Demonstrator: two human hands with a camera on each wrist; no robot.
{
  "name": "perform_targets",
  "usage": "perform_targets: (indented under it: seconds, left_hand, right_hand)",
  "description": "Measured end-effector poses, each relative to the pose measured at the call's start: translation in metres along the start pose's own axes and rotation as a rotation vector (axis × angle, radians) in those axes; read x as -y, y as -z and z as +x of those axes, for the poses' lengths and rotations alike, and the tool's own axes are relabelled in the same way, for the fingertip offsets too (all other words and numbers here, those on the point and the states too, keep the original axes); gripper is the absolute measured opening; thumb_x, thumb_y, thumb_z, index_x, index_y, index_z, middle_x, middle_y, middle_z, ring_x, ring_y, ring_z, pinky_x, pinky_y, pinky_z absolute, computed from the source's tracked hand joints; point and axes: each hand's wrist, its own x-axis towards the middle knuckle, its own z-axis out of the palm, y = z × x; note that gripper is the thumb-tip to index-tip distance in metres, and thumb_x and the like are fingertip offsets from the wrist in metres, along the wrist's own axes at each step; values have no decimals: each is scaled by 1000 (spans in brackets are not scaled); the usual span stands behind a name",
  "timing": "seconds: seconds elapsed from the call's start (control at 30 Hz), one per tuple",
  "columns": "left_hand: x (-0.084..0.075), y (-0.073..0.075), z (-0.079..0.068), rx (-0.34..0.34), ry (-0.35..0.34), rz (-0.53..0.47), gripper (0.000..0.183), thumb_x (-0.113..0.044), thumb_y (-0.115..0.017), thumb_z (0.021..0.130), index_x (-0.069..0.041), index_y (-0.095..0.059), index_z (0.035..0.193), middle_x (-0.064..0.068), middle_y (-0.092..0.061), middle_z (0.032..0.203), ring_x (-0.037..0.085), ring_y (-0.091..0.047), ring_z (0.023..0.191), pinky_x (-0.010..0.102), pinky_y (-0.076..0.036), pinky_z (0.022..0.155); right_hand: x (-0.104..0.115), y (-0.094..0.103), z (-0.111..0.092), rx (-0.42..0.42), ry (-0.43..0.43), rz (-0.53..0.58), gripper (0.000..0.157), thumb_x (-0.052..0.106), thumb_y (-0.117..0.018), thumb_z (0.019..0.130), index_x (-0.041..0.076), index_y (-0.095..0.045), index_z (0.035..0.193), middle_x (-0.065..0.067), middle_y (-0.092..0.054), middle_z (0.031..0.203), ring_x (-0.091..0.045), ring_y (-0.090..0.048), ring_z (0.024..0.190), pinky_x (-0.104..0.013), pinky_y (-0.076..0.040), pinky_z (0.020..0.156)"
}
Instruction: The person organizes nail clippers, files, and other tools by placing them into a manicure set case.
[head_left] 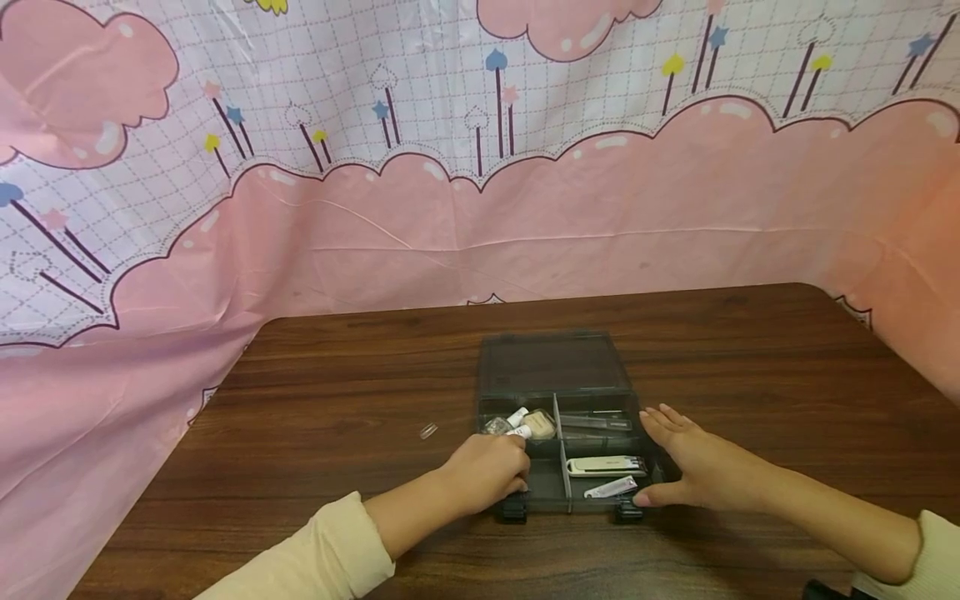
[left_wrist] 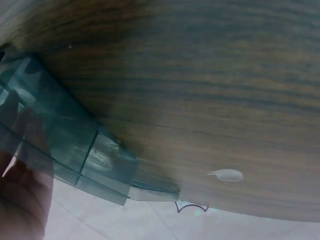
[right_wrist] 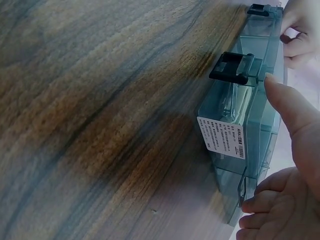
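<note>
A translucent dark storage box (head_left: 566, 502) lies on the table, its lid (head_left: 551, 362) folded back. My left hand (head_left: 483, 473) reaches over its front left compartment with curled fingers, seen through the clear wall in the left wrist view. A small pale piece shows near those fingertips; whether they pinch it I cannot tell. My right hand (head_left: 701, 462) rests along the box's right side, fingers extended and thumb by the front right latch (right_wrist: 232, 67). In the front right compartment lie a large cream nail clipper (head_left: 606, 466) and a smaller silver nail clipper (head_left: 611, 487).
Small bottles (head_left: 517, 417) and a beige round item (head_left: 539, 425) fill the back left compartment. Slim dark tools (head_left: 596, 422) lie in the back right one. A clear nail tip (head_left: 428, 431) lies on the table (head_left: 337, 392) left of the box. A pink patterned curtain (head_left: 390, 233) hangs behind.
</note>
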Motion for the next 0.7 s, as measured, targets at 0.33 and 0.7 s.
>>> perform_targets:
  seconds: [0.33, 0.7]
  left_hand:
    - [21, -5, -15, -361, 17, -268, 8, -20, -69, 82, -13, -72, 85, -4, -64, 87, 7, -60, 78, 16, -50, 69]
    - [50, -21, -38, -608, 276, -385, 19, -13, -77, 74, -7, -70, 91, 0, -63, 94, 13, -54, 75, 20, -47, 63]
  right_hand:
    - [0, 0, 0, -2, -1, 2, 107, 63, -65, 71, -16, -32, 136, -36, -28, 142, -55, -23, 131, -67, -29, 97]
    - [-1, 0, -1, -5, 1, -1, 108, 63, -65, 70, -16, -32, 136, -35, -29, 142, -55, -23, 131, -66, -30, 98]
